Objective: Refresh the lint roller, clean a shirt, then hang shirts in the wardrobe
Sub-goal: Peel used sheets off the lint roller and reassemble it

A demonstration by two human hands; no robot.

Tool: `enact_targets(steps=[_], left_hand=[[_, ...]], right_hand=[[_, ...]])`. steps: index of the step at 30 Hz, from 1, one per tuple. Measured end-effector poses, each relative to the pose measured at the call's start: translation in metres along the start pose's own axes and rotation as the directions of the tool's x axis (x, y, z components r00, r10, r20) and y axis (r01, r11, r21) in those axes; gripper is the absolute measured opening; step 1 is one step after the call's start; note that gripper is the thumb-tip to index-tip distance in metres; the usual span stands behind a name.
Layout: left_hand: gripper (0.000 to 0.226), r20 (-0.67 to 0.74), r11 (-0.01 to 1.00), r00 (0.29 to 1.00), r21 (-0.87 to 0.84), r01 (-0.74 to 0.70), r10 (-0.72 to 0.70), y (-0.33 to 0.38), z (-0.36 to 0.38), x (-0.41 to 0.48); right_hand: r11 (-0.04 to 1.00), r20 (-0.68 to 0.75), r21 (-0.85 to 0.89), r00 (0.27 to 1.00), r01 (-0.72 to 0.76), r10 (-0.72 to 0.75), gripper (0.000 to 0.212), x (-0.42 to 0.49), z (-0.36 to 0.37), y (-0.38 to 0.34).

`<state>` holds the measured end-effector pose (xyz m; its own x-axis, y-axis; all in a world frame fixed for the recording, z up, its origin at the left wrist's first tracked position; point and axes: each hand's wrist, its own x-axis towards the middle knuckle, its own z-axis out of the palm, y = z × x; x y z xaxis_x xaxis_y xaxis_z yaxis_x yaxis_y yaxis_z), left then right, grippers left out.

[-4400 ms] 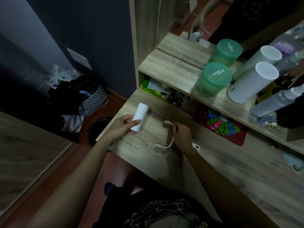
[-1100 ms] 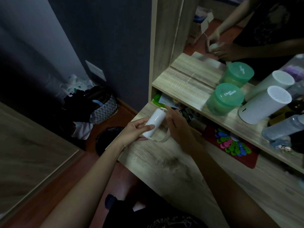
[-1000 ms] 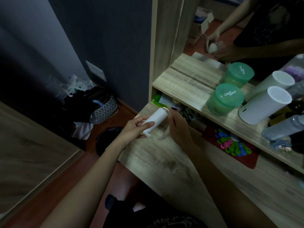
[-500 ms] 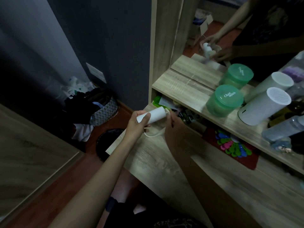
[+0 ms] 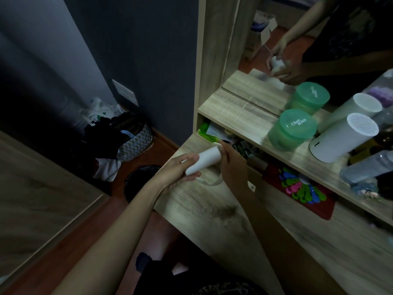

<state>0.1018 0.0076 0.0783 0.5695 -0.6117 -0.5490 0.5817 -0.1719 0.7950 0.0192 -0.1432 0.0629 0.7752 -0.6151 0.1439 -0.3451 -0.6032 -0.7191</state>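
White lint roller point(image 5: 204, 160), cylindrical, tilted above the wooden desk edge, curved handle point(image 5: 209, 182) hanging below it

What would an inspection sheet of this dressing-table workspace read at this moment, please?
Surface: light wood-grain table top, dimly lit.
Job's things: white cylindrical lint roller held above the table, its curved white handle looping beneath; no shirt told apart.
Clutter: green translucent lidded tub, white cylinder with a grilled top and clear plastic bottle on the wooden shelf; red mat with coloured pieces under it.
Grippers: left hand grips the roller's near end; right hand pinches at its far end.
Cables: nothing seen.
Surroundings: mirror behind the shelf; patterned basket and dark round bin on the floor.
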Motion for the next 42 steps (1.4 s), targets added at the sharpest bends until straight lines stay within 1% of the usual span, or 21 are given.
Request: enact_targets(steps=[2,3,5,6,7,8,9,11,13,15,17,21,24,26,31,37,42], left_hand=[[0.033,-0.027,0.971,0.997,-0.227,0.070,-0.078,-0.002,0.001,0.002],[0.029,-0.034,0.922,0.993,-0.376,0.093,-0.114,-0.003,0.000,0.002],[0.024,-0.022,0.758,0.988,-0.644,0.103,-0.153,-0.004,-0.002,0.001],[0.023,-0.009,0.680,0.988,-0.726,0.101,-0.156,-0.004,-0.003,0.001],[0.024,0.009,0.626,0.988,-0.772,0.105,-0.155,-0.003,-0.003,0.001],[0.027,0.031,0.598,0.987,-0.792,0.120,-0.157,-0.003,-0.003,0.001],[0.032,0.055,0.595,0.985,-0.790,0.144,-0.166,-0.002,-0.002,0.001],[0.038,0.087,0.676,0.977,-0.710,0.198,-0.196,-0.005,0.000,0.003],[0.038,0.098,0.745,0.974,-0.629,0.220,-0.205,-0.006,0.004,0.004],[0.035,0.100,0.757,0.976,-0.617,0.215,-0.195,-0.009,0.005,0.005],[0.038,0.122,0.771,0.975,-0.596,0.224,-0.188,-0.010,0.007,0.004],[0.039,0.144,0.817,0.971,-0.524,0.239,-0.191,-0.014,0.009,0.002],[0.051,0.173,0.836,0.968,-0.491,0.244,-0.181,-0.016,0.009,0.001],[0.054,0.192,0.846,0.966,-0.473,0.247,-0.175,-0.019,0.008,0.001],[0.043,0.225,0.863,0.960,-0.438,0.253,-0.167,-0.022,0.009,-0.002],[0.046,0.222,0.868,0.961,-0.429,0.248,-0.165,-0.022,0.010,-0.002],[0.047,0.228,0.894,0.962,-0.383,0.233,-0.152,-0.020,0.013,-0.004]], right_hand=[[1.000,-0.072,-0.013,0.997,0.000,0.000,0.038,-0.002,0.002,-0.002],[0.999,-0.076,0.024,0.997,-0.029,0.031,0.034,-0.003,0.002,-0.004],[0.989,-0.061,0.094,0.990,-0.118,0.124,0.025,-0.003,-0.002,-0.008],[0.983,-0.063,0.114,0.987,-0.143,0.151,0.022,-0.004,-0.002,-0.009],[0.982,-0.072,0.115,0.985,-0.149,0.158,0.020,-0.004,-0.002,-0.011],[0.983,-0.080,0.108,0.985,-0.146,0.155,0.019,-0.004,-0.002,-0.013],[0.986,-0.084,0.098,0.986,-0.137,0.145,0.019,-0.005,0.000,-0.015],[0.991,-0.093,0.085,0.990,-0.100,0.108,0.018,-0.006,0.002,-0.019],[0.995,-0.108,0.069,0.991,-0.068,0.075,0.018,-0.006,0.004,-0.020],[0.996,-0.117,0.076,0.992,-0.045,0.054,0.019,-0.005,0.005,-0.020],[0.996,-0.128,0.079,0.991,-0.030,0.040,0.019,-0.003,0.004,-0.020],[0.999,-0.146,0.038,0.989,0.022,-0.017,0.020,0.002,-0.004,-0.021],[0.998,-0.135,-0.007,0.989,0.064,-0.064,0.019,0.005,-0.007,-0.020],[0.996,-0.115,-0.027,0.989,0.090,-0.092,0.019,0.007,-0.007,-0.020],[0.991,-0.087,-0.051,0.988,0.123,-0.127,0.018,0.010,-0.007,-0.020],[0.994,-0.033,-0.055,0.994,0.099,-0.101,0.019,0.011,-0.007,-0.024],[0.995,0.014,-0.075,0.997,0.072,-0.071,0.019,0.014,-0.010,-0.027]])
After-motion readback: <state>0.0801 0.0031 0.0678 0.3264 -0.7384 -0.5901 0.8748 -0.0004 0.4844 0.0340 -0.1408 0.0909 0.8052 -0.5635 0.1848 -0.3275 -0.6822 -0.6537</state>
